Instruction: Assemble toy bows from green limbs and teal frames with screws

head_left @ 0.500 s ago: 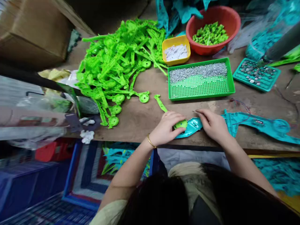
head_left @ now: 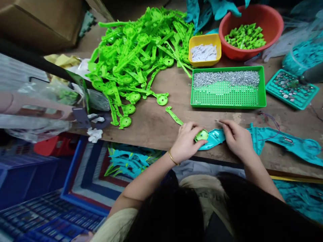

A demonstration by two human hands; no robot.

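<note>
Left hand (head_left: pixel 186 141) grips a green plastic piece (head_left: pixel 201 135) against a teal piece (head_left: pixel 214 138); right hand (head_left: pixel 236 138) pinches a small screw (head_left: pixel 217 121), resting on the surface (head_left: pixel 156 127).

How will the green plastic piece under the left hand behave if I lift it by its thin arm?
Probably light: the green piece is thin moulded plastic. Its narrow arm may flex slightly but likely holds shape, like those in the pile. The flat round end, under the left hand, should lie flat rather than roll.
</note>
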